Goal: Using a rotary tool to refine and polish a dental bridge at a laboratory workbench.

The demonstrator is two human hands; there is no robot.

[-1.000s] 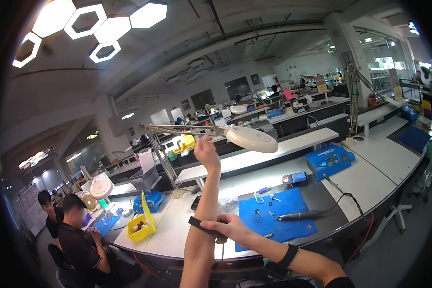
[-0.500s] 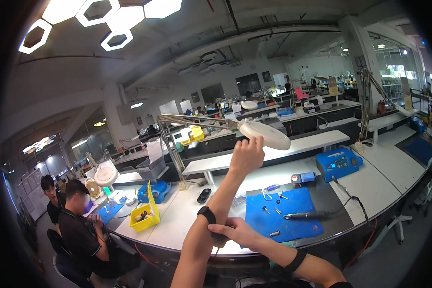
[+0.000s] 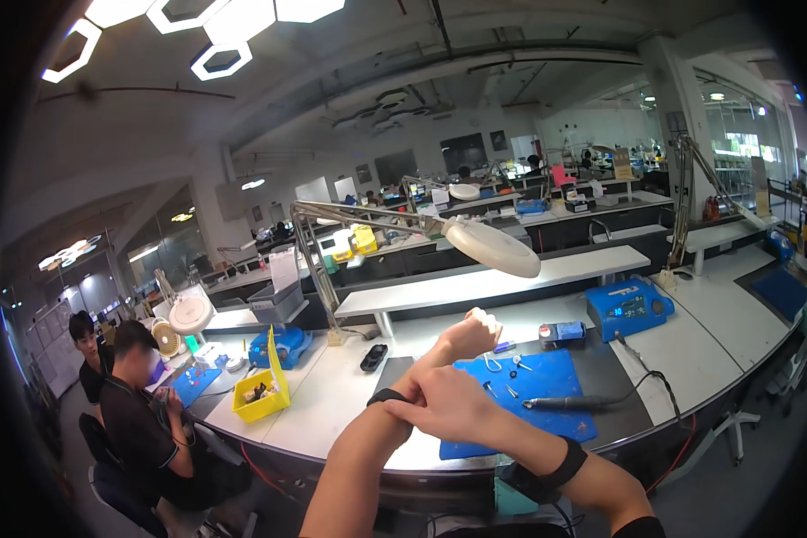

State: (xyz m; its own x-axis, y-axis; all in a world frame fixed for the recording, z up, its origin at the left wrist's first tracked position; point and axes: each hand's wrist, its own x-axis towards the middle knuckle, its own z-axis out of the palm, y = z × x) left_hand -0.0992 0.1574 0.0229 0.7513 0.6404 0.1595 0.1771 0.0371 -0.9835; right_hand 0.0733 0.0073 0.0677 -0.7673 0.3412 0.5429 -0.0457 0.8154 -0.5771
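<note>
My left hand point(image 3: 472, 335) is a closed fist raised above the bench, with nothing visible in it. A black wristband point(image 3: 386, 394) circles its wrist. My right hand point(image 3: 446, 405) is clasped around that left wrist, fingers at the band. My right forearm wears a black band point(image 3: 545, 470) too. A white round magnifier lamp head point(image 3: 495, 249) on a jointed arm hangs just above and to the right of my left fist, apart from it. Below my hands lies a blue work mat point(image 3: 538, 381) with small metal parts and a dark pen-shaped tool point(image 3: 569, 403).
A blue box-shaped station point(image 3: 629, 308) stands right of the mat, its cable running to the tool. A yellow parts bin point(image 3: 262, 394) and a small black object point(image 3: 373, 357) sit to the left. Two people point(image 3: 139, 403) sit at the far left bench end.
My left hand has dropped from the lamp head, which it reached up to and touched, down to just above the mat. My right hand stays clasped on the left wrist.
</note>
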